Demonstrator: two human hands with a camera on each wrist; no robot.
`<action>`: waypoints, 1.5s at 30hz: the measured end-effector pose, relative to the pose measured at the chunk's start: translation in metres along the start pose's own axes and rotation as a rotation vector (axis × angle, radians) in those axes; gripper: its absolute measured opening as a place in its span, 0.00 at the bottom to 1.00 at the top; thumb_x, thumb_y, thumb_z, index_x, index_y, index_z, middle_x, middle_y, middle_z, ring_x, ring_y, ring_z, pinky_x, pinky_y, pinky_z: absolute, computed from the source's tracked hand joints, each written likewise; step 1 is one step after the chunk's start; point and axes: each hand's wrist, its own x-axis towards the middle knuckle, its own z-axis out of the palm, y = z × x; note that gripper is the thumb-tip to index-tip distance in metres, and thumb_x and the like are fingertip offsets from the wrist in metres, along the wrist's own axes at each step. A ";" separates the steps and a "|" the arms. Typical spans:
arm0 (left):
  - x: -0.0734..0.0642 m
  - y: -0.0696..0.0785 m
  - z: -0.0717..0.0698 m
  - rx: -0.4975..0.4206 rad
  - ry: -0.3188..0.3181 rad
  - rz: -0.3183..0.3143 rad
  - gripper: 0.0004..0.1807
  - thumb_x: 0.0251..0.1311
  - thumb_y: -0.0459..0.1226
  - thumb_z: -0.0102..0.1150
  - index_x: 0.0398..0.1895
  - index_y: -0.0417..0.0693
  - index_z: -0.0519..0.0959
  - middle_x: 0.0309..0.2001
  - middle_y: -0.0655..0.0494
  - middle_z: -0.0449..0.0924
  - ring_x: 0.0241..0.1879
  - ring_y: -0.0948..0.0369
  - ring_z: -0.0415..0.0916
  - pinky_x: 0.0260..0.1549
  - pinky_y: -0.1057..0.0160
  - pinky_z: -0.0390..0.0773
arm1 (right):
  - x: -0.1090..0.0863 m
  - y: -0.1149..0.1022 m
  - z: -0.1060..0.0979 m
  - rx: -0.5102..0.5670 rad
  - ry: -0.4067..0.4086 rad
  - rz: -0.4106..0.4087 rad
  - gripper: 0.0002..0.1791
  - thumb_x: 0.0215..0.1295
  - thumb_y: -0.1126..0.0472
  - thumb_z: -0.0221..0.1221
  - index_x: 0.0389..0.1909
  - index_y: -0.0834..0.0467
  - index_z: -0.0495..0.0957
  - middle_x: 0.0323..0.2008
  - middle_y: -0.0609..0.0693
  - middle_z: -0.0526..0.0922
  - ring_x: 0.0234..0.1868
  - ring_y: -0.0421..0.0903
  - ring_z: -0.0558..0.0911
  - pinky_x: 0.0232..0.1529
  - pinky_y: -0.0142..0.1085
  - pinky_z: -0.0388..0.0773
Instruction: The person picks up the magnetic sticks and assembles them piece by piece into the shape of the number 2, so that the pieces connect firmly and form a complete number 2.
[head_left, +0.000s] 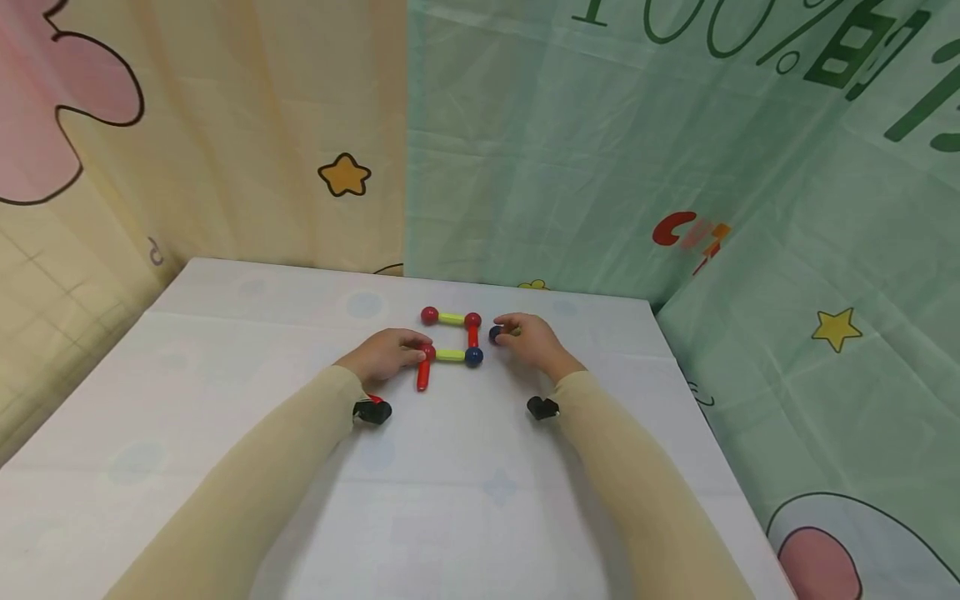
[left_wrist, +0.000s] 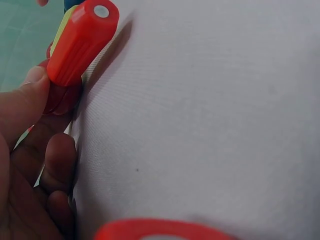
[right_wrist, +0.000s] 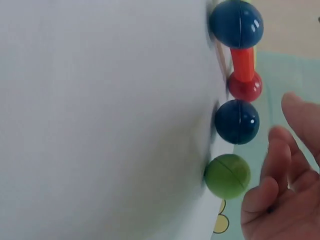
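Note:
A magnetic-looking construction of balls and sticks lies on the table. Its near-left red ball (head_left: 429, 352) is pinched between the thumb and fingers of my left hand (head_left: 386, 353). From that ball a red stick (left_wrist: 82, 42) points toward me, and a yellow-green stick (head_left: 451, 356) runs right to a blue ball (head_left: 474, 357). Another red stick (head_left: 472, 337) leads back to a far red ball (head_left: 472, 320), joined by a yellow-green stick to a second red ball (head_left: 429, 315). My right hand (head_left: 528, 337) hovers, fingers loosely bent, beside a loose blue ball (right_wrist: 237, 122) and a green ball (right_wrist: 227, 176).
A white cloth covers the table (head_left: 450, 500). Patterned curtains (head_left: 525, 167) hang behind it and along both sides. Black devices sit at both wrists, and a red rim (left_wrist: 165, 227) shows at the bottom of the left wrist view.

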 end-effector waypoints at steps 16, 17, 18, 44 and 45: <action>0.004 -0.005 0.001 0.003 0.014 -0.002 0.22 0.76 0.47 0.60 0.71 0.63 0.78 0.73 0.49 0.73 0.75 0.46 0.63 0.77 0.38 0.61 | 0.010 0.000 0.009 -0.049 0.054 0.045 0.27 0.73 0.58 0.66 0.71 0.51 0.77 0.73 0.54 0.75 0.76 0.56 0.71 0.78 0.53 0.67; 0.003 -0.005 0.001 0.007 0.015 -0.002 0.22 0.76 0.47 0.60 0.71 0.63 0.78 0.73 0.49 0.73 0.75 0.46 0.64 0.77 0.38 0.61 | 0.010 0.001 0.010 -0.050 0.048 0.047 0.27 0.73 0.59 0.66 0.71 0.52 0.77 0.73 0.54 0.75 0.76 0.56 0.71 0.77 0.53 0.67; 0.003 -0.004 0.001 0.009 0.016 -0.003 0.22 0.76 0.47 0.60 0.71 0.63 0.78 0.73 0.49 0.73 0.75 0.46 0.64 0.77 0.38 0.61 | 0.011 0.002 0.011 -0.052 0.045 0.046 0.27 0.73 0.59 0.66 0.71 0.52 0.77 0.72 0.55 0.75 0.76 0.56 0.71 0.78 0.52 0.67; 0.009 -0.005 0.000 -0.032 -0.004 -0.041 0.23 0.76 0.47 0.59 0.71 0.63 0.78 0.74 0.50 0.72 0.74 0.46 0.63 0.78 0.37 0.58 | -0.009 0.009 0.011 -0.131 -0.049 0.003 0.23 0.72 0.58 0.67 0.66 0.54 0.80 0.66 0.54 0.81 0.73 0.55 0.74 0.77 0.52 0.68; 0.009 -0.005 0.000 -0.030 -0.004 -0.040 0.23 0.76 0.47 0.59 0.71 0.63 0.78 0.74 0.50 0.72 0.74 0.46 0.63 0.78 0.37 0.58 | -0.011 0.010 0.010 -0.126 -0.056 0.008 0.23 0.71 0.57 0.67 0.66 0.54 0.80 0.66 0.54 0.81 0.72 0.55 0.75 0.77 0.52 0.68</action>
